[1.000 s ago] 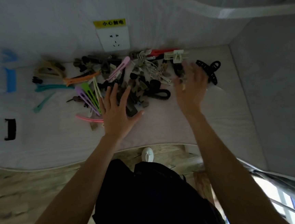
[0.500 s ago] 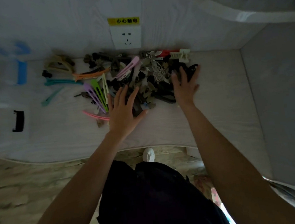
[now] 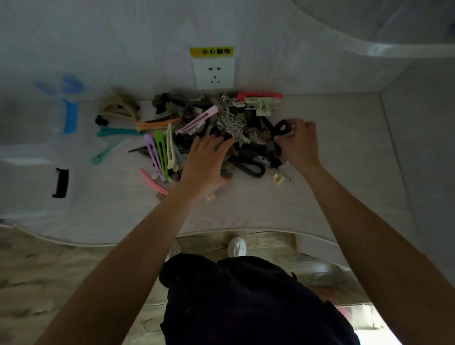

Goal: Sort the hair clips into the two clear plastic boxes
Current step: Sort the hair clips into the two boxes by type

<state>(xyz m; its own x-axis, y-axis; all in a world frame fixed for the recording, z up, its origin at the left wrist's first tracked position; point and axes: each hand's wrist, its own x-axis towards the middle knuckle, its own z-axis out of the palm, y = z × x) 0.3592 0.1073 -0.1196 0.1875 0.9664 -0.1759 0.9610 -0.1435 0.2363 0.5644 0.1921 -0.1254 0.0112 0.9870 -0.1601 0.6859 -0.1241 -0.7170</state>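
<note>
Hair clips (image 3: 206, 135) of many colours lie in a heap on the white table (image 3: 251, 208), in the upper middle of the frame, just below a wall socket (image 3: 214, 73). The left hand (image 3: 206, 166) rests flat on the heap with fingers straight and spread. The right hand (image 3: 299, 144), at the right edge of the heap, pinches a black claw clip (image 3: 281, 127) with curled fingers.
</note>
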